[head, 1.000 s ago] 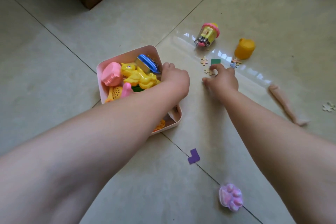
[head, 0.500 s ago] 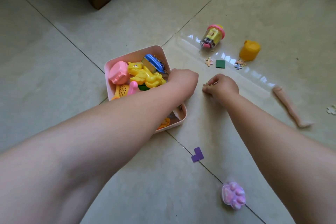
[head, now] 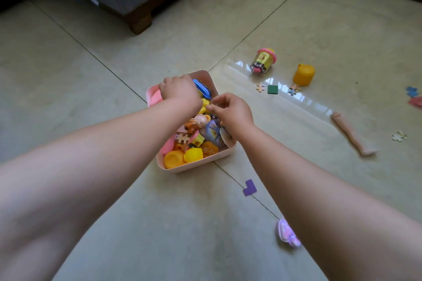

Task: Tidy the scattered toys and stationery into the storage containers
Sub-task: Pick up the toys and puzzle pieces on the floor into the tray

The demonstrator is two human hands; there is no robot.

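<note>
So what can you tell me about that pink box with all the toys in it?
The pink box is a squarish tub with rounded corners, and looks like smooth plastic. It sits flat on the tiled floor, heaped with bright toys. The left hand reaches over its far corner and the right hand hangs over its middle, fingers curled.

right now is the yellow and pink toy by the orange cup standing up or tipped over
Tipped over. The yellow and pink toy lies on its side on the floor tile, pink-rimmed end up-right, dark end toward the camera, beside the orange cup.
</note>
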